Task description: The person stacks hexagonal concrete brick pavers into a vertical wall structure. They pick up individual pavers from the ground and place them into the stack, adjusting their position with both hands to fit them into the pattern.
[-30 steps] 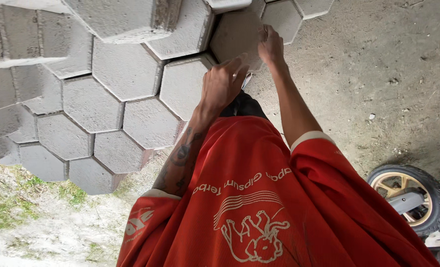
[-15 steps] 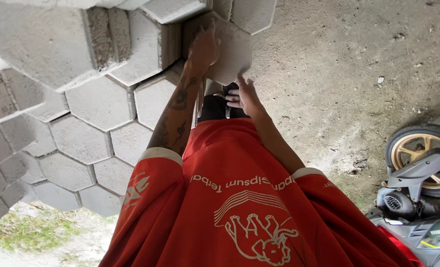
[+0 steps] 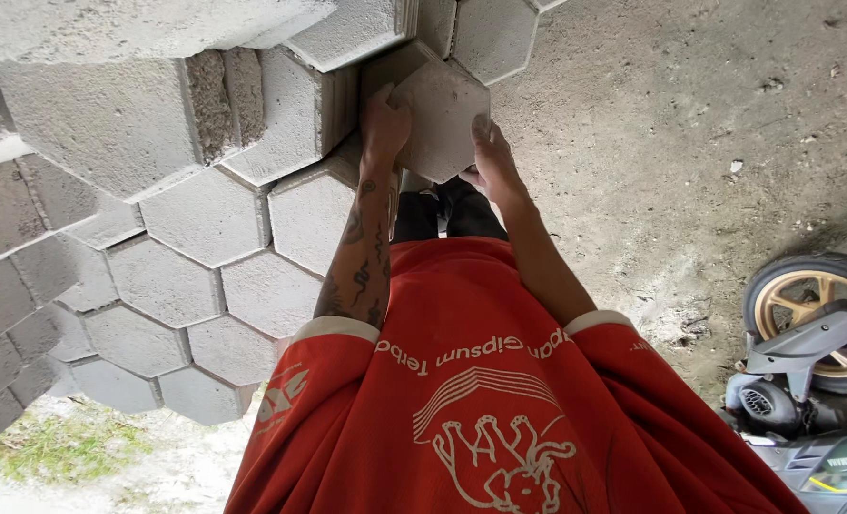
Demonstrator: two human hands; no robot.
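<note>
Bare, dusty grey ground (image 3: 652, 124) stretches out to our right, and to our left stands a stack of grey hexagonal concrete paving blocks (image 3: 205, 219), packed edge to edge like a honeycomb, with taller blocks rising in front of them. Lower right, we see the gold-rimmed wheel of a parked scooter (image 3: 809, 309), well apart from the work.

Between our 2 hands sits 1 grey hexagonal concrete paver (image 3: 440, 114), just at the edge of the stack, above our dark trousers and red printed shirt (image 3: 481, 381). Our left hand (image 3: 384, 124) is closed over its left edge, fingers wrapped onto the face; our right hand (image 3: 490, 157) is cupped under its lower right edge, fingers spread against the side. Whether the paver is fully off the neighbouring blocks we cannot tell.

We judge it heavy and completely stiff — a rough, gritty surface that will not slip, though corners may chip if knocked. Opposite flat sides look like the sound place to grip, with 1 palm underneath to bear the weight.

No containers show — nothing here holds anything else.
</note>
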